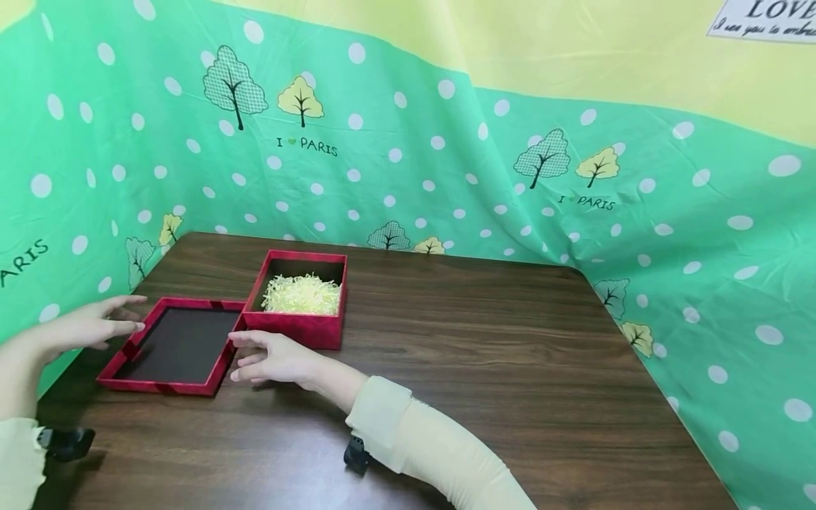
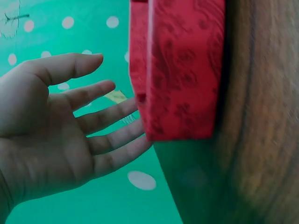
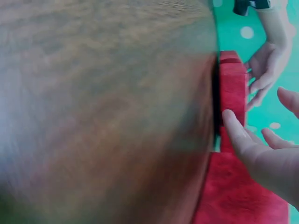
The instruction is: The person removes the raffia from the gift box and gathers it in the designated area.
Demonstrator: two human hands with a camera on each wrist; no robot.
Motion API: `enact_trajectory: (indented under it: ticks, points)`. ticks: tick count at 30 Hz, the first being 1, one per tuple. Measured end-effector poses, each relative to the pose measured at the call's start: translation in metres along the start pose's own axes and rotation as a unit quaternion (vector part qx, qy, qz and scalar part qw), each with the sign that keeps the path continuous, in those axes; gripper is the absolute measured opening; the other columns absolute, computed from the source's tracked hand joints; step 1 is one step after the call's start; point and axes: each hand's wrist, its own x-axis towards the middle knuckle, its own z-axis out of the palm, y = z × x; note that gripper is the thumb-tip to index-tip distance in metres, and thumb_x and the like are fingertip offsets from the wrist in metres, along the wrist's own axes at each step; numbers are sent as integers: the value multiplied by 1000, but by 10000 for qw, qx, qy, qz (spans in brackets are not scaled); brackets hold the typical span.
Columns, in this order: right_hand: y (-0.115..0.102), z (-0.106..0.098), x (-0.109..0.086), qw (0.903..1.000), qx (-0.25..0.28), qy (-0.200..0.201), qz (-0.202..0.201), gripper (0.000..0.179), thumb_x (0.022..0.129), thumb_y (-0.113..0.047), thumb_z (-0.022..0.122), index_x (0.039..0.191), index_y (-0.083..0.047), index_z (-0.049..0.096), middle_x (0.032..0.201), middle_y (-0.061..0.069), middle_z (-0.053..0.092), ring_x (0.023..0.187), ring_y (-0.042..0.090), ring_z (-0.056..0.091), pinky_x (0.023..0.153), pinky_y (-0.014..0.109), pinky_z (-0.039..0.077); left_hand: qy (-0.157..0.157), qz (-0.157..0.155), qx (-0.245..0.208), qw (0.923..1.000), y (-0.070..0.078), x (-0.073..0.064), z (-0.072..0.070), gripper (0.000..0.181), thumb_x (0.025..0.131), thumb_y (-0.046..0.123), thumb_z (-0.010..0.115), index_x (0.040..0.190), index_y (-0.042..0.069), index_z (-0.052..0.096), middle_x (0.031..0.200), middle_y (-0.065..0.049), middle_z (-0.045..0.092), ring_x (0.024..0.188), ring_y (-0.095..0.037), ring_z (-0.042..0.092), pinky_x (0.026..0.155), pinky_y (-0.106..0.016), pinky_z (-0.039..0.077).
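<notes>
A red patterned box lid (image 1: 156,387) with a dark inside lies on the table, its hollow side up. My left hand (image 1: 95,324) is at the lid's left edge with fingers spread, the palm showing in the left wrist view and the fingertips right at the lid's red side (image 2: 182,79). At the opposite edge is my right hand (image 1: 277,360), its fingers extended and one fingertip overlapping the lid's wall (image 3: 232,84) in the right wrist view. Behind that hand stands the open red box (image 1: 299,330), with pale yellow shredded paper (image 1: 302,294) inside. The box's near left corner meets the lid's far right corner.
The dark wooden table (image 1: 484,340) stretches away to the right. A green and yellow printed cloth (image 1: 408,120) hangs along its back and sides. Black wrist cameras sit by both cuffs, the right one (image 1: 356,455) low over the tabletop.
</notes>
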Motion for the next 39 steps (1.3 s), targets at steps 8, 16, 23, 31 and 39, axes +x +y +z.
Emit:
enact_trajectory:
  ticks: [8, 16, 23, 31, 39]
  points:
    - [-26, -18, -15, 9908, -1212, -207, -560, 56, 83, -7, 70, 135, -11, 51, 129, 5, 58, 110, 12, 61, 83, 13, 47, 748, 253, 505, 9956, 30, -1, 1, 80, 97, 43, 46, 142, -15, 12, 131, -45, 27, 114, -59, 34, 83, -65, 41]
    - [-54, -44, -23, 9756, -1943, -198, -1001, 49, 86, -14, 69, 132, -17, 53, 127, 4, 59, 115, 16, 59, 89, 14, 46, 1010, 328, 456, 9933, 72, 1, 10, 89, 93, 54, 46, 147, -7, 9, 138, -44, 22, 122, -59, 28, 89, -70, 35]
    - [-69, -72, -28, 9438, -2996, 289, -1363, 51, 88, -18, 67, 136, -16, 51, 128, 2, 59, 118, 17, 56, 91, 21, 48, 1123, 415, 515, 9915, 101, 8, 19, 93, 90, 61, 46, 150, 0, 9, 143, -39, 22, 125, -57, 26, 90, -72, 32]
    - [-66, -97, -22, 9025, -3824, 974, -1726, 47, 87, -18, 68, 133, -17, 54, 131, -2, 58, 119, 14, 53, 93, 18, 44, 1245, 705, 330, 9892, 120, 24, 31, 94, 88, 61, 50, 151, 6, 9, 148, -32, 21, 131, -54, 24, 95, -72, 27]
    - [-51, -111, -11, 8818, -4114, 1214, -1960, 47, 87, -18, 68, 132, -15, 55, 132, -3, 57, 124, 9, 49, 102, 16, 36, 1398, 1130, -201, 9835, 129, 38, 45, 96, 86, 56, 58, 153, 15, 2, 151, -26, 21, 136, -48, 21, 96, -71, 29]
